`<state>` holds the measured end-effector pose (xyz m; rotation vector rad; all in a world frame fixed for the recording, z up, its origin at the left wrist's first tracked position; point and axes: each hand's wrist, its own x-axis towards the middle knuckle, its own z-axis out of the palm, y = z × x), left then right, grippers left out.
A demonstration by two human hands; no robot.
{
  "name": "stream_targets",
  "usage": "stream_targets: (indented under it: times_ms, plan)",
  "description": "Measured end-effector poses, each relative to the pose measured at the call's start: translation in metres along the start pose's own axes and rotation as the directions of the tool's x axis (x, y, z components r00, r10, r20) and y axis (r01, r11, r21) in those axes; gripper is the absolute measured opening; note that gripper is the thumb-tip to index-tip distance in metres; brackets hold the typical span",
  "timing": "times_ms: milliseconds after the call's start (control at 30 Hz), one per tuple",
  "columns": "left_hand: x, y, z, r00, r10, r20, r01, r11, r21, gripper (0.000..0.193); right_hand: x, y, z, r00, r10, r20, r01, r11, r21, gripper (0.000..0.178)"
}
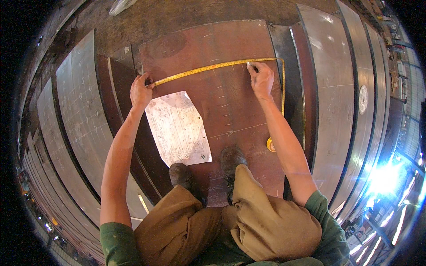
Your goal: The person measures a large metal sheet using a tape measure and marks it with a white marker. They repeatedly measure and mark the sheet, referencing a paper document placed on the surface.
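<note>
A yellow tape measure blade [199, 70] stretches across a reddish-brown steel plate [248, 106]. My left hand [141, 91] pinches the blade's end at the plate's left edge. Past my right hand the blade bends at the right edge and runs back toward me. Between the thumb and fingers of my right hand [262, 80] is a short white piece of chalk [248, 64], its tip just below the blade. The round yellow tape case [270, 144] shows beside my right forearm, partly hidden by it. Short white marks run down the plate's middle, with a dashed line crossing nearer me.
A smudged paper sheet [177, 126] lies on the plate near my boots [233, 160]. Long grey steel plates stand in rows at the left [82, 88] and right [330, 57]. Brown ground [177, 15] lies beyond the far edge. Bright light glares at the lower right.
</note>
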<state>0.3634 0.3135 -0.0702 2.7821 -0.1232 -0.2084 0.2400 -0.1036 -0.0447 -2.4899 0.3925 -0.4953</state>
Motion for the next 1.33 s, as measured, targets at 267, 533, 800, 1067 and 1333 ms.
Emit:
stream_targets:
  times_ms: [267, 533, 800, 1067, 1333]
  plan:
    - [-0.007, 0.033, -0.021, 0.998, -0.012, 0.062, 0.014, 0.999, -0.037, 0.028, -0.006, 0.005, -0.001, 1.000, 0.009, -0.023, -0.010, 1.000, -0.024, 0.016]
    - [-0.004, 0.024, -0.018, 0.998, 0.013, 0.058, -0.010, 0.999, -0.047, 0.038, -0.008, 0.002, 0.000, 1.000, -0.014, -0.008, 0.013, 0.997, -0.079, 0.012]
    - [0.000, 0.020, -0.013, 0.997, 0.023, 0.079, -0.018, 0.998, -0.055, 0.046, -0.010, 0.009, 0.003, 0.998, -0.066, 0.021, 0.068, 0.978, -0.196, 0.006]
    - [-0.003, 0.027, -0.015, 0.997, 0.006, 0.081, -0.001, 0.998, -0.065, 0.041, -0.010, 0.009, 0.000, 0.977, -0.213, 0.009, 0.208, 0.946, -0.250, 0.004]
    - [-0.005, 0.027, -0.019, 0.999, 0.010, 0.032, -0.008, 0.999, -0.051, 0.038, -0.008, 0.003, 0.000, 0.986, -0.168, 0.004, 0.164, 0.961, -0.223, 0.006]
